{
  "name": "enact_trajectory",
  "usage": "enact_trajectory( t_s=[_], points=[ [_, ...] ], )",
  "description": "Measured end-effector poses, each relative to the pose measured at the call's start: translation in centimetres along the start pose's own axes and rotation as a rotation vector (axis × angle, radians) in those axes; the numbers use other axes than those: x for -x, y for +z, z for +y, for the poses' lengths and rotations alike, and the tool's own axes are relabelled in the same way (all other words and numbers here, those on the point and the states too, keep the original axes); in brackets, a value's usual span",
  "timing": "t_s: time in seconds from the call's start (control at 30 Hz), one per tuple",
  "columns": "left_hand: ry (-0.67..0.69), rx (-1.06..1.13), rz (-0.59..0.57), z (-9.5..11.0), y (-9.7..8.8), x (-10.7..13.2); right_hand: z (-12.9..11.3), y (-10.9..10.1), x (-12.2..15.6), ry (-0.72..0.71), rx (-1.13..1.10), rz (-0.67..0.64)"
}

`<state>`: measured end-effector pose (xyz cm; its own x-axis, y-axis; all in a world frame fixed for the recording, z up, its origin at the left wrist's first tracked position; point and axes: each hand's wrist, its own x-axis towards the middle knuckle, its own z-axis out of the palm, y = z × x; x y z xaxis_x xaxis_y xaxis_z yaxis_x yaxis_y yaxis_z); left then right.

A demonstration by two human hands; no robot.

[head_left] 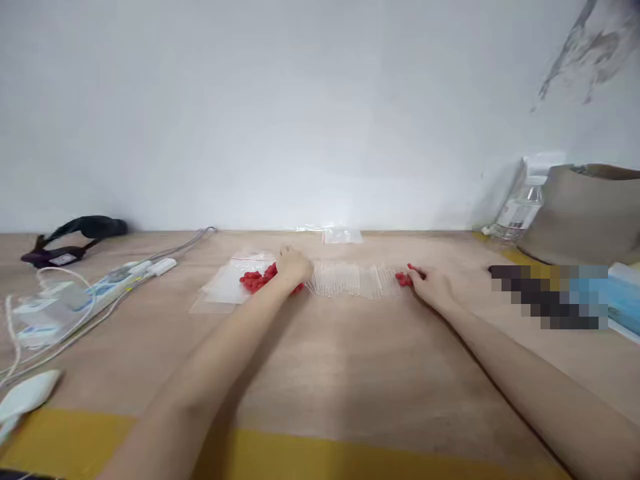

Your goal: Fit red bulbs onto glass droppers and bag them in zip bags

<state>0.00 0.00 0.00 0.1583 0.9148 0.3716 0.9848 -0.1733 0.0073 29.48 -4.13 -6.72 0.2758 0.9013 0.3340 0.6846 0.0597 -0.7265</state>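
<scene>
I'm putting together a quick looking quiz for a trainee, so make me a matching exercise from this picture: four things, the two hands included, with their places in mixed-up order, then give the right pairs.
Things
1. Left hand
2. Right hand
3. Row of clear strands
4. Clear bottle

Places
A. At the smaller red cluster
B. Beside the greyish container
C. At the larger red pile
D. On the tabletop, between the two hands

Right pairs: 1-C, 2-A, 3-D, 4-B.
</scene>
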Motion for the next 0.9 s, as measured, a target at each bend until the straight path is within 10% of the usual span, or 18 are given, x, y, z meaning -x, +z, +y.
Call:
enact_trajectory(
  t_s=[0.3, 0.57, 0.9],
  points=[
    [0.396, 0.391, 0.063, -1.6, 1.0, 6.8, 0.5, -0.2, 0.0, -0.035, -0.016, 0.178],
    [0.521, 0.616, 0.126, -1.4, 3.0, 7.8, -0.5, 0.5, 1.5, -0.209, -0.124, 0.250],
    [0.578, 0.640, 0.070, -1.2, 2.6, 8.0, -7.3, 3.4, 6.7, -0.551, -0.116, -0.252]
  ],
)
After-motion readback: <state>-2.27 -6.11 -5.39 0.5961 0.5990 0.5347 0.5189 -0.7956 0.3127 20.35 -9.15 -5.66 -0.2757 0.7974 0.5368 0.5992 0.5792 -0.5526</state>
